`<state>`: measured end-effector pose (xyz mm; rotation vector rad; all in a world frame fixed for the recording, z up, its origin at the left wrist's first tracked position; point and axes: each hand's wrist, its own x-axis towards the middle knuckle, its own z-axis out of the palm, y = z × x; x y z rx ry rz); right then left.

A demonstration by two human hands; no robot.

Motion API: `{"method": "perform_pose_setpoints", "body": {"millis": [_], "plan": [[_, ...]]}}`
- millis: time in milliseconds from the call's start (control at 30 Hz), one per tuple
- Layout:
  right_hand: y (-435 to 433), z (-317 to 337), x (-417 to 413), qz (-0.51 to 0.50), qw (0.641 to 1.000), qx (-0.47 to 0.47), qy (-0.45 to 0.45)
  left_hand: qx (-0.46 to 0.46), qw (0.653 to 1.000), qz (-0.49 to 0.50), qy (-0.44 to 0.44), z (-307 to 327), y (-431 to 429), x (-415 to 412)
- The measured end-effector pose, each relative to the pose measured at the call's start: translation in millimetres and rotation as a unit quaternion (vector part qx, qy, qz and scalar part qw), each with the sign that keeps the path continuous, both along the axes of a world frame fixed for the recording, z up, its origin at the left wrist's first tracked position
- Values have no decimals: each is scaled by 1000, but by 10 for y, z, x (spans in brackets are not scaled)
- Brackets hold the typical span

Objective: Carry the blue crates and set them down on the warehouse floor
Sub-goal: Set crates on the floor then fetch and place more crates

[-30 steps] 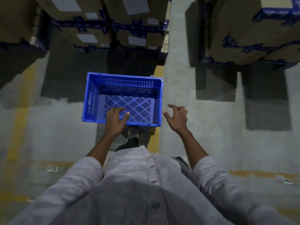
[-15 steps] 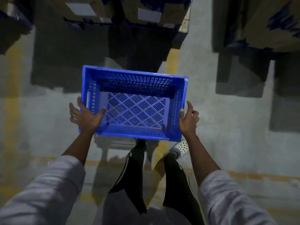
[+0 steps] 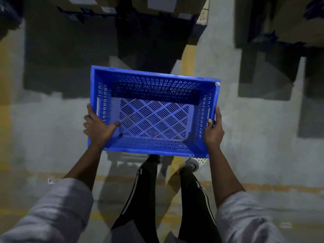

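Observation:
An empty blue crate (image 3: 154, 79) with slotted walls and a lattice bottom hangs in front of me, above the grey floor. My left hand (image 3: 99, 127) grips its left wall, thumb inside and fingers wrapped outside. Over on the other side my right hand (image 3: 213, 130) grips the right wall near the handle slot, thumb over the rim. Both arms are stretched forward. My legs and a white shoe show under the crate's near edge.
Stacked cardboard boxes (image 3: 157, 4) on pallets stand ahead, and more boxes (image 3: 289, 20) at the upper right. Yellow lines (image 3: 188, 55) mark the concrete floor (image 3: 254, 128). Open floor lies to the left and right of the crate.
A second ago the crate sat on the floor with my hands just reaching it. Both hands have since gripped its sides and the crate has come up toward me.

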<state>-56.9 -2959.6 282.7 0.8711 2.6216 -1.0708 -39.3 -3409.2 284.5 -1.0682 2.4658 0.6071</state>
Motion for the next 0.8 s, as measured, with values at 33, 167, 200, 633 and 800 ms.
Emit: {"method": "perform_pose_setpoints", "body": {"millis": [33,167,200,633,800], "plan": [[18,20,4,-8,1000,-4,-5,11,1000,-1,-2,-2,27,8],[38,62,-13,-12,1000,-21,-4,18,1000,-1,-11,-24,27,6],[28,67,-25,-17,1000,-23,-5,18,1000,1,-18,-25,18,1],[-45,175,-85,-39,998,-7,-40,46,997,-56,-37,-24,-123,17],[-16,180,-92,-42,998,-9,-36,78,995,-54,-19,19,-141,25]]}}
